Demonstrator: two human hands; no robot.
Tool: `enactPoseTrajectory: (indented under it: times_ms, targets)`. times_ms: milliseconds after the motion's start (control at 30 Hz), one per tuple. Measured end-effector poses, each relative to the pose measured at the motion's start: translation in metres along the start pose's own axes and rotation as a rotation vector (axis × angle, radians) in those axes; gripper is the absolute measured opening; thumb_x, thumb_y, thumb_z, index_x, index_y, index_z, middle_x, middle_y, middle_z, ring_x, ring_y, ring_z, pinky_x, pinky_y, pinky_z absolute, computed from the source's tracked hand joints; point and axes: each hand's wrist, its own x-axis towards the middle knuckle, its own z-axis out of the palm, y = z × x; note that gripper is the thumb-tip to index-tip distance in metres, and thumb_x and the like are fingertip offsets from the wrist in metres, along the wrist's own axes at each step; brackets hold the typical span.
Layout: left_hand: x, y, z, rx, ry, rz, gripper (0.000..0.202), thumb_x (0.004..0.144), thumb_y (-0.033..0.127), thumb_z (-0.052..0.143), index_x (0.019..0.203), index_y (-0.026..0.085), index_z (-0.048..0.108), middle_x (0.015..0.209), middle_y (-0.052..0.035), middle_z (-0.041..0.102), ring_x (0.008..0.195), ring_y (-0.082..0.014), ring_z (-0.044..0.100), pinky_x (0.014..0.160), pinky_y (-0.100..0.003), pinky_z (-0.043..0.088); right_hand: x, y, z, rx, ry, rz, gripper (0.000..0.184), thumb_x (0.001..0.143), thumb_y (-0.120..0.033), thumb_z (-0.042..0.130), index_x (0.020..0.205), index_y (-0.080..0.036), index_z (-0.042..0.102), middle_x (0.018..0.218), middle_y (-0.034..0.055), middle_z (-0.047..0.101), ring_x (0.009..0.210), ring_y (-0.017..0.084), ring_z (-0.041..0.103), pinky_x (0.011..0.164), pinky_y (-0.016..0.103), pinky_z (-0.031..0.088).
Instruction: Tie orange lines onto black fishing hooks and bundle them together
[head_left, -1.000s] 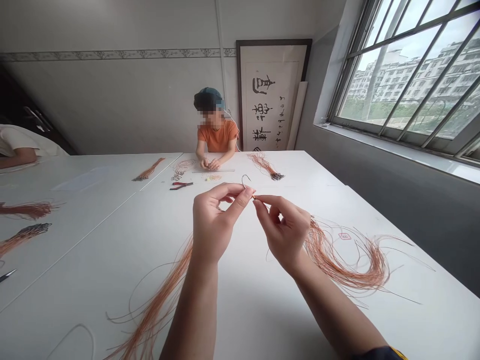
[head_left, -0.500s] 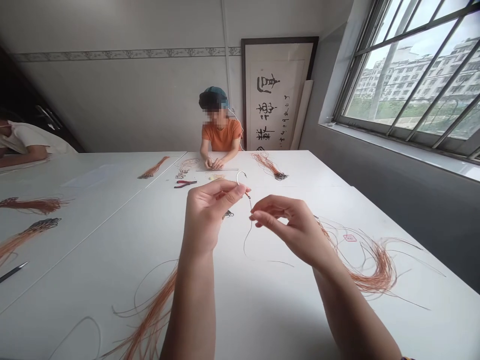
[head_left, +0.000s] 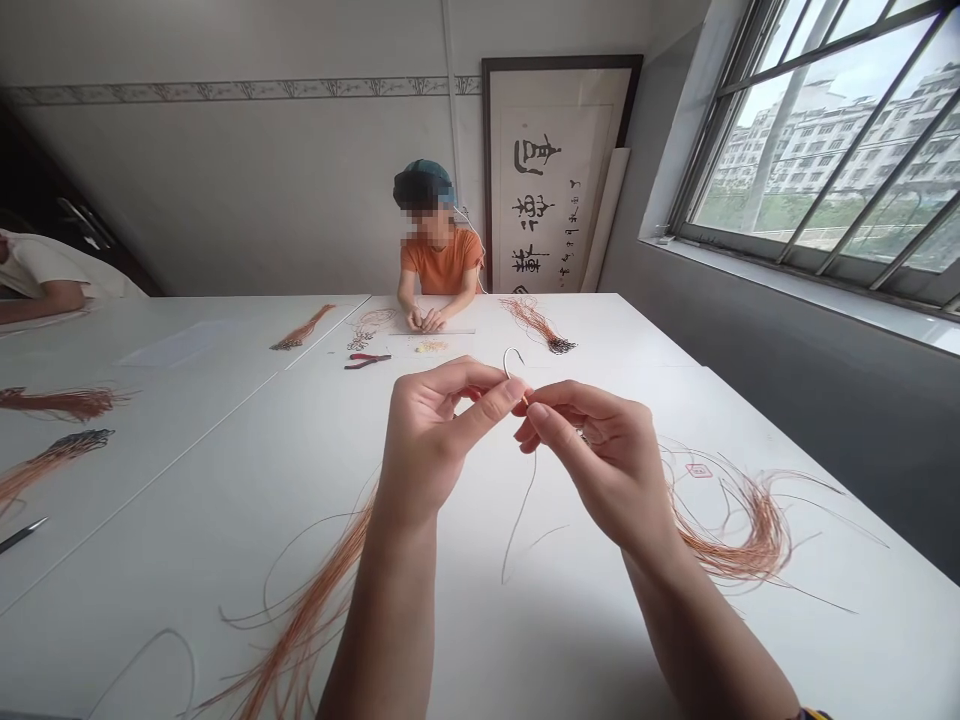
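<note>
Far L of frame, a person in a white top (head_left: 52,268) leans on the table (head_left: 225,480). Mid-L edge, two bundles of orange strands, upper bundle (head_left: 64,402) & lower bundle (head_left: 45,467), lie apart, prob. so strands don't tangle; a pen (head_left: 22,535) sits below. Lower L-ctr, a long bundle (head_left: 315,600) fans out beside the L forearm, prob. kept close for easy pickup. Upper ctr-L, pliers (head_left: 369,356) lie well past the hands, seemingly not needed right now. Ctr: L hand (head_left: 427,440) pinches the hook (head_left: 505,362) btwn thumb & index, bend up & clear, prob. to leave the lower end free for the other hand; forearm rises steeply from bottom, wrist near straight, thumb pointing up-R. Upper ctr, a co-worker in orange (head_left: 442,265) bends over small bits. From the ctr pinch a thin line (head_left: 520,511) hangs down. R hand (head_left: 600,440) closes thumb & index on a small orange bit (head_left: 524,400) at the hook's lower end, rest curled loosely, forearm slanting in from lower R. Can't tell how tight either grip is. R side, a curved bundle (head_left: 765,540) lies beyond the R wrist.
</note>
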Motion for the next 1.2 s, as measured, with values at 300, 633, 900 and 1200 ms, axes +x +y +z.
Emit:
enactPoseTrajectory:
  times_ms: [300,633,900,1200]
  targets:
    - [-0.001,0.005,0.003,-0.029,-0.026,-0.008,0.022,0.084,0.027,0.081,0.064,0.023,0.074,0.065,0.0,0.069,0.068,-0.0168,0.065,0.068,-0.034,0.055,-0.004,-0.003,0.002,0.086,0.008,0.031,0.02,0.098,-0.019,0.067,0.081,-0.02,0.077,0.067,-0.001,0.072,0.063,0.013,0.067,0.062,0.026,0.055]
    - [-0.011,0.006,0.012,-0.051,0.063,0.056,0.022,0.082,0.036,0.089,0.068,0.027,0.076,0.065,0.0015,0.062,0.066,-0.0146,0.057,0.068,-0.035,0.053,-0.01,-0.014,0.001,0.07,0.059,0.032,0.019,0.095,-0.018,0.069,0.078,-0.022,0.077,0.062,-0.0006,0.071,0.061,0.015,0.066,0.059,0.028,0.055]
    - [-0.013,0.004,0.012,0.138,0.152,0.258,0.014,0.085,0.022,0.085,0.075,0.029,0.079,0.117,-0.0027,0.069,0.119,-0.0237,0.064,0.101,-0.041,0.056,-0.011,-0.013,0.001,0.089,0.063,0.039,0.021,0.094,-0.012,0.066,0.078,-0.021,0.077,0.064,-0.0019,0.069,0.058,0.013,0.063,0.059,0.027,0.054]
    - [-0.019,0.012,0.021,0.019,0.166,0.249,0.019,0.087,0.014,0.081,0.075,0.029,0.078,0.105,0.0021,0.082,0.115,-0.0247,0.073,0.104,-0.046,0.059,-0.013,-0.016,-0.001,0.093,0.027,0.025,0.02,0.098,-0.016,0.067,0.082,-0.021,0.076,0.063,-0.0025,0.068,0.058,0.012,0.062,0.058,0.026,0.052]
